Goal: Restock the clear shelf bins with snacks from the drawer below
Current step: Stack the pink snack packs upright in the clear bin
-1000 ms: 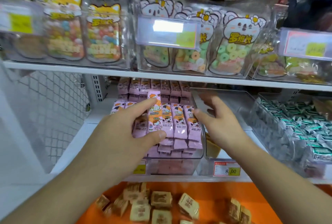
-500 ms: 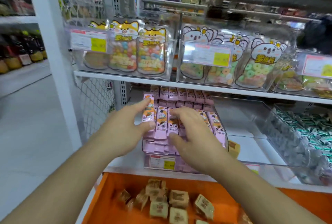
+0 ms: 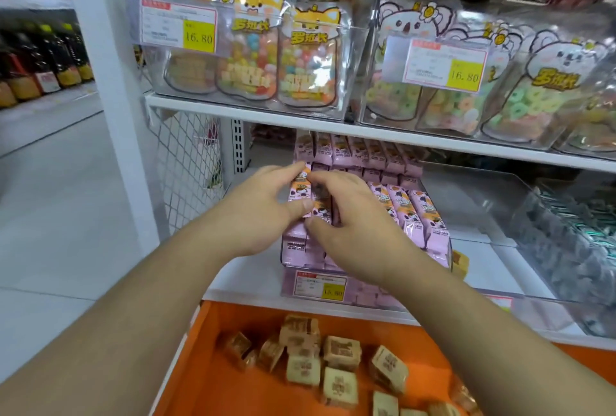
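Comparing with a second ago, the right hand (image 3: 350, 225) has been brought across from the bin's right wall to the left part of the top layer, where it now meets the left hand (image 3: 263, 212). Both hands are curled over the pink snack packets (image 3: 423, 215) at the front left of the clear bin (image 3: 448, 259); the left thumb and forefinger are seen pinching one packet from its left side, while the right fingers are pressed down on the neighbouring ones, though whether any is truly gripped there cannot be told. This is judged to be a straightening of a full bin, not a filling of it.

The packets are slim, glossy film sachets, crimped at the ends, laid in neat overlapping rows and likely slippery. Rigid transparent plastic forms the bin walls, and a paper price label (image 3: 320, 285) is fixed in front. Below, small tan paper-wrapped blocks (image 3: 340, 352) lie loose in the smooth orange drawer (image 3: 213, 379).
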Demonstrator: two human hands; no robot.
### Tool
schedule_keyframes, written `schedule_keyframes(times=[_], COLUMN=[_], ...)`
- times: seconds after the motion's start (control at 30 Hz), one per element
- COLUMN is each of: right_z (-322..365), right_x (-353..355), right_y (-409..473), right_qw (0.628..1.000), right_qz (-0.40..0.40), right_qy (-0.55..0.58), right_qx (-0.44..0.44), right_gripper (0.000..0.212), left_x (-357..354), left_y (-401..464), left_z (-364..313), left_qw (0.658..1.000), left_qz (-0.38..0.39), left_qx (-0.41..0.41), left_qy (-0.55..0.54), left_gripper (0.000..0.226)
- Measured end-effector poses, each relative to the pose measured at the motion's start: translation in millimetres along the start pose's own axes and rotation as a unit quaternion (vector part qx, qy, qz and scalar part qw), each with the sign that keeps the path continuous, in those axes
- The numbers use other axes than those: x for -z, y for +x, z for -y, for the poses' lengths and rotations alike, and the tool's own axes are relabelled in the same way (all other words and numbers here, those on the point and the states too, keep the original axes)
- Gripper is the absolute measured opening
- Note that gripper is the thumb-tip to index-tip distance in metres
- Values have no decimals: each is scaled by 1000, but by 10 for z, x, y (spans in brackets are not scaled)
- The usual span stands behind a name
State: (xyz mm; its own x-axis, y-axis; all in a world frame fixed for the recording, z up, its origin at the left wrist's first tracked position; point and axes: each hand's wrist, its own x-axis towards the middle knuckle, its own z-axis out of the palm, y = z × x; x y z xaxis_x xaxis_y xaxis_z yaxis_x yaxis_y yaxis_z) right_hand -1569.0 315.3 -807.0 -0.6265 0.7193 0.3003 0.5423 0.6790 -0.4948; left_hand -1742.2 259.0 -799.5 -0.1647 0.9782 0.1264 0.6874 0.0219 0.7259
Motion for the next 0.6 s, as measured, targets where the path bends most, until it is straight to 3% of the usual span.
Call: schedule_keyframes(times=[0.27, 0.47, 0.6], right_z=[-7, 23, 50], right_x=[43, 193, 339], right_y=[41, -131, -394], right_qw=[1000, 999, 997], right_qz=[0, -2, 6], right_qy=[7, 37, 55], right_qx=[-21, -40, -44], right_gripper=[61, 61, 58], left_x=[-29, -9, 21], left_y=[-47, -241, -550], left_z=[-18, -2, -64], left_qw=[994, 995, 997], left_qz=[-26, -34, -53], left_qx=[41, 52, 43], left_qy=[-102, -73, -36], left_gripper=[50, 73, 71])
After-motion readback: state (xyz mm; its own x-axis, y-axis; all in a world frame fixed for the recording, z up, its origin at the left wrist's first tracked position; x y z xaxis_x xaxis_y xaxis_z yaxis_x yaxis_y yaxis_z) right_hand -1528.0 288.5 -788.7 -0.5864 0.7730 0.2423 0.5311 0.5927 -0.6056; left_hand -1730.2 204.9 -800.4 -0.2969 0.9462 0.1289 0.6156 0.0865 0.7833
